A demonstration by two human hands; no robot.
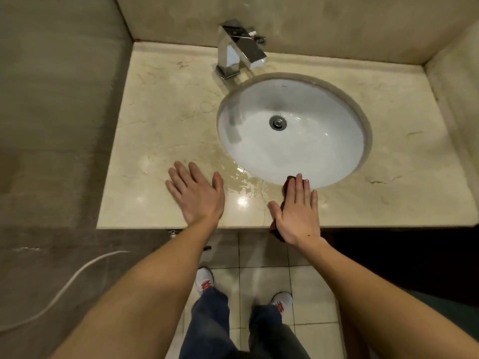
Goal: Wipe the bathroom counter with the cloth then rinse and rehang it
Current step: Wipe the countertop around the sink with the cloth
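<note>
Lying flat-fingered: right hand point(298, 211) on maroon cloth point(288, 183), left hand point(198, 195) on glossy marble counter point(168, 120).

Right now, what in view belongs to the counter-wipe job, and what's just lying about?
Job:
cloth, dark red, pressed flat under the right hand
counter, with a puddle near the front edge
sink and faucet, for rinsing
left hand, flat on the counter

Lying about:
white hose, lower left

Beige stone walls point(337, 19) stood behind and left of the faucet point(233, 51). I saw pale floor tiles point(261, 255) below it, and perhaps a white hose point(83, 268) lower left.
</note>
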